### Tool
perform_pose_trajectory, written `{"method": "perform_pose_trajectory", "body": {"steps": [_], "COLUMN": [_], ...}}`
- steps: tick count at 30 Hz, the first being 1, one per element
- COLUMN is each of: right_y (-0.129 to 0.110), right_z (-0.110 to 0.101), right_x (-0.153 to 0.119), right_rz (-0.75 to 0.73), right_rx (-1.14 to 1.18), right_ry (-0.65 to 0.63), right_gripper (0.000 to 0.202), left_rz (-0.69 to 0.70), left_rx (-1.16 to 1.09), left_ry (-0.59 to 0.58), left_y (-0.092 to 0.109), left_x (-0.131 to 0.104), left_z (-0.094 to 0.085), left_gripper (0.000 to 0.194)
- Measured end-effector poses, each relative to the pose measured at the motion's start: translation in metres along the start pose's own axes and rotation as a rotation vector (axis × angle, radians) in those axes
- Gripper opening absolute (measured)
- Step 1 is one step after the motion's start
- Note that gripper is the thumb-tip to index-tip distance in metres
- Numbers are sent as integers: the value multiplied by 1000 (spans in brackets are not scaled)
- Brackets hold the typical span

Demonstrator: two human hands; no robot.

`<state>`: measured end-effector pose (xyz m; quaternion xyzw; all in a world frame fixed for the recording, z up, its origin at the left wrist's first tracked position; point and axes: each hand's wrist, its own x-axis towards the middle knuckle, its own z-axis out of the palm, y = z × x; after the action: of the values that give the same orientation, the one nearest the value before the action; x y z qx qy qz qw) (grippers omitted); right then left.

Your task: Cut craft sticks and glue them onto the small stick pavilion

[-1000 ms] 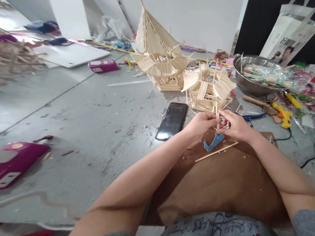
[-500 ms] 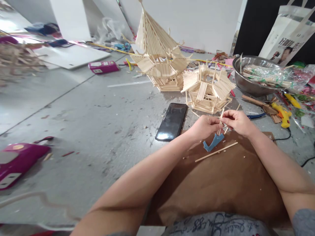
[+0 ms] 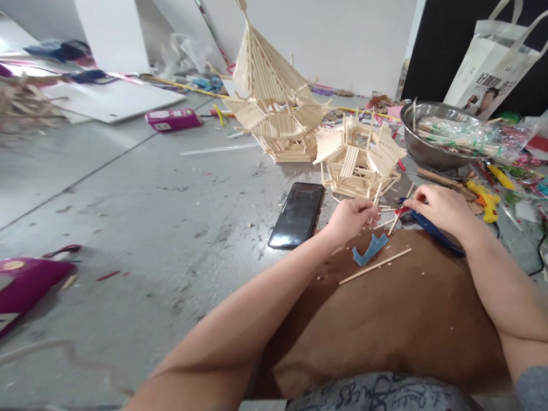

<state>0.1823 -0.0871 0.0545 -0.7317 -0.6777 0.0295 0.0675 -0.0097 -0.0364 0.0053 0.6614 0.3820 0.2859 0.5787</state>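
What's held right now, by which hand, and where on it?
Left hand: thin pale wooden stick, pinched below its upper end. Right hand: at a slim blue-handled tool; whether it grips it cannot be told.

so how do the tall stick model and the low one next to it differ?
Roof: the tall stick model rises to a steep point; the low stick model has no peak, its top open.
Height: the tall one stands well above the low one.
Place: the tall one is farther back; the low one is nearer the left hand.
Shared: both are pale thin sticks with sloping panels, on the grey surface.
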Motion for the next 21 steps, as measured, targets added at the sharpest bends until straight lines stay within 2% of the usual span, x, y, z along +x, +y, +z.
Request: {"method": "perform_pose_trajectory", "body": {"steps": [3, 5, 7, 15, 18, 21], "right_y": [20, 29, 35, 42, 49, 54], "right_z": [-1, 5, 12, 19, 15, 3], "right_x": [-9, -14, -16, -17, -18, -21], "right_rz": [127, 135, 134, 161, 177, 222], "right_rx": [-349, -421, -424, -382, -323, -224], "right_ry": [-246, -388, -438, -380, -282, -117], "right_gripper": [49, 47, 44, 37, 41, 44], "left_rz": [-58, -60, -63, -89, -81, -40], "left_rx": [-92, -107, -118, -189, -172, -132], "left_ry": [17, 7, -8, -14, -7, 6], "left_y": [-2, -2, -2, -1, -1, -1], "left_x": [2, 2, 1, -1, -1, -3], "left_z": [0, 0, 0, 1, 1, 2], "left_gripper": [19, 20, 21, 21, 19, 19]}}
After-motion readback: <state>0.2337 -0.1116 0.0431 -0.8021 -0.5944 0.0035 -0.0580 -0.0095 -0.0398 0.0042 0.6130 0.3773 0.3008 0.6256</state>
